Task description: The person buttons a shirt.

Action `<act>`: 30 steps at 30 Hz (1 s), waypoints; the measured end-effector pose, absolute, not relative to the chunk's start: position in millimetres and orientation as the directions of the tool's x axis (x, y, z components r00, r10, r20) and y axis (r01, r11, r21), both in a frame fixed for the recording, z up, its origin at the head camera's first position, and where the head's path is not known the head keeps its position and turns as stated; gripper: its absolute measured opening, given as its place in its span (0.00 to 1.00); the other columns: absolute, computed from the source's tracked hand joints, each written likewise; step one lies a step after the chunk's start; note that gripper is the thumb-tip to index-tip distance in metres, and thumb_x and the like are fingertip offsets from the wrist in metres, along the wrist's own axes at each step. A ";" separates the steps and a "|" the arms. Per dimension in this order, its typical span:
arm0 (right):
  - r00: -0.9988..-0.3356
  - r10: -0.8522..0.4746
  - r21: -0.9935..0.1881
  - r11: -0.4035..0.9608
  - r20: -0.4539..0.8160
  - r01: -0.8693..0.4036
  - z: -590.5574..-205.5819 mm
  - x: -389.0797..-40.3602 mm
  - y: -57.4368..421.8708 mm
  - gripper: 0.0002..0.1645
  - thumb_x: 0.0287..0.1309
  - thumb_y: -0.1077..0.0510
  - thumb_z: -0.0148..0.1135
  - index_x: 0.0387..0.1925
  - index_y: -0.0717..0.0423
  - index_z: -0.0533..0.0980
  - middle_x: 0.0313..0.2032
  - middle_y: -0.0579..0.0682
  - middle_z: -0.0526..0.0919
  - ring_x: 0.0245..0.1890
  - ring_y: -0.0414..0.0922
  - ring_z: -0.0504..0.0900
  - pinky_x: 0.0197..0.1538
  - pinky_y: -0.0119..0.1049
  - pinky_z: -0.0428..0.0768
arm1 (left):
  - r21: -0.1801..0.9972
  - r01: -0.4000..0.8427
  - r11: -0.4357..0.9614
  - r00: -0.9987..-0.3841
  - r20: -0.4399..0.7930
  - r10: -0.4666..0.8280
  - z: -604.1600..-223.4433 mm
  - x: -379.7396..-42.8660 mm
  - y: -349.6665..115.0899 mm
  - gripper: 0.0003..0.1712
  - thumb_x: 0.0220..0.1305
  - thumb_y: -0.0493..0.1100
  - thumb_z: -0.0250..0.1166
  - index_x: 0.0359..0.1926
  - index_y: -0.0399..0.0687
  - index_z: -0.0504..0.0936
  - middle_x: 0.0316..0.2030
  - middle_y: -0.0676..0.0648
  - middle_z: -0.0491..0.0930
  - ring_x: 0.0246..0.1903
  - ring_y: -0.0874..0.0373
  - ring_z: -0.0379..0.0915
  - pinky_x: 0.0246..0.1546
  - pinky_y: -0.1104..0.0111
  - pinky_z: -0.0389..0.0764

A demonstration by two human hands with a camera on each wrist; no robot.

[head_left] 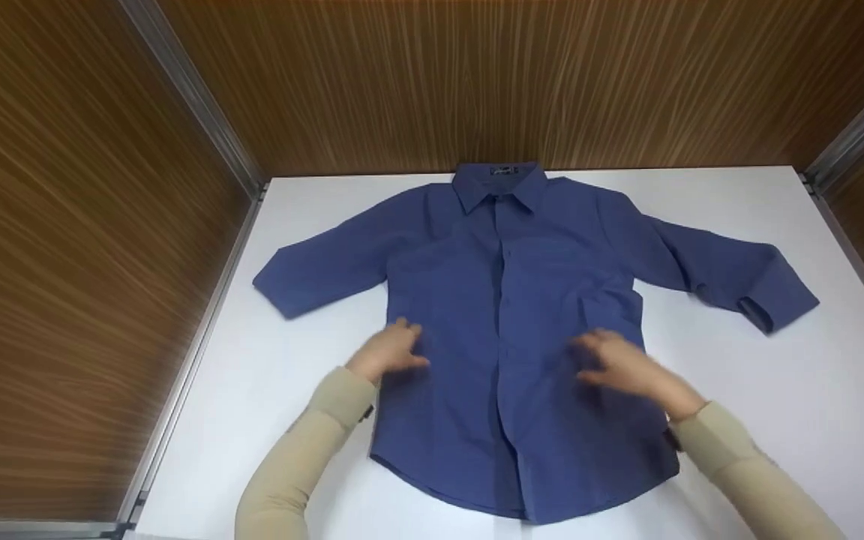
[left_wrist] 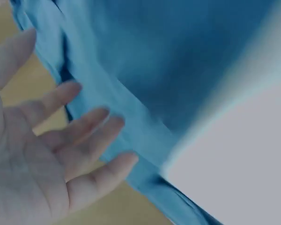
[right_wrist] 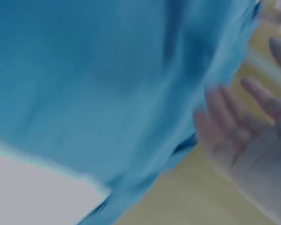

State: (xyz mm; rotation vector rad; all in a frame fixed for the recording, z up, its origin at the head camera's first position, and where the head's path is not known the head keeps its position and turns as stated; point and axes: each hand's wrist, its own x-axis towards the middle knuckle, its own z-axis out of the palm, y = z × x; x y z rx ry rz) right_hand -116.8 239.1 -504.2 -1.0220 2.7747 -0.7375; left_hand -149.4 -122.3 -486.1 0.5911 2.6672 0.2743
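Blue shirt (head_left: 447, 292), beneath spread fingers (left_wrist: 103, 180), contact unclear

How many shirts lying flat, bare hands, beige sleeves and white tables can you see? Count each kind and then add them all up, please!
Blue button-front cloth shirt with a collar: 1
Bare hands, one left hand and one right hand: 2
Beige cloth sleeves on the person's arms, left sleeve and right sleeve: 2
Flat white table: 1
Total: 6
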 end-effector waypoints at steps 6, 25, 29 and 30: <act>-0.909 -0.405 -0.269 0.890 -0.096 -0.368 -509.1 -154.8 277.7 0.52 0.26 0.45 0.74 0.56 0.61 0.64 0.52 0.75 0.59 0.50 0.72 0.59 0.40 0.69 0.59 | 0.267 0.117 0.957 -0.878 -0.422 0.225 -500.3 -180.5 -143.7 0.45 0.47 0.53 0.68 0.61 0.34 0.60 0.58 0.31 0.58 0.56 0.37 0.56 0.54 0.53 0.60; -0.904 -0.271 -0.130 0.962 -0.332 -0.240 -519.0 -166.9 270.7 0.62 0.22 0.46 0.76 0.59 0.65 0.56 0.40 0.74 0.60 0.40 0.69 0.66 0.31 0.61 0.69 | 0.205 0.041 0.978 -0.919 -0.377 0.117 -509.8 -200.7 -128.0 0.54 0.25 0.51 0.78 0.57 0.35 0.66 0.52 0.34 0.61 0.48 0.40 0.60 0.40 0.49 0.70; -0.901 -0.220 -0.084 0.975 -0.373 -0.204 -515.1 -168.4 264.4 0.60 0.21 0.46 0.77 0.56 0.65 0.55 0.39 0.74 0.59 0.39 0.70 0.66 0.32 0.63 0.68 | 0.053 0.141 0.989 -0.882 -0.446 0.150 -506.8 -202.0 -121.2 0.68 0.15 0.54 0.79 0.60 0.30 0.58 0.57 0.30 0.57 0.51 0.38 0.58 0.43 0.52 0.70; -0.900 -0.209 -0.073 0.978 -0.383 -0.196 -514.8 -168.9 262.9 0.60 0.20 0.45 0.77 0.55 0.65 0.55 0.39 0.74 0.59 0.39 0.70 0.66 0.32 0.64 0.68 | 0.020 0.173 0.985 -0.873 -0.460 0.163 -507.3 -202.4 -119.7 0.70 0.15 0.55 0.79 0.61 0.28 0.56 0.57 0.29 0.55 0.52 0.37 0.58 0.45 0.53 0.69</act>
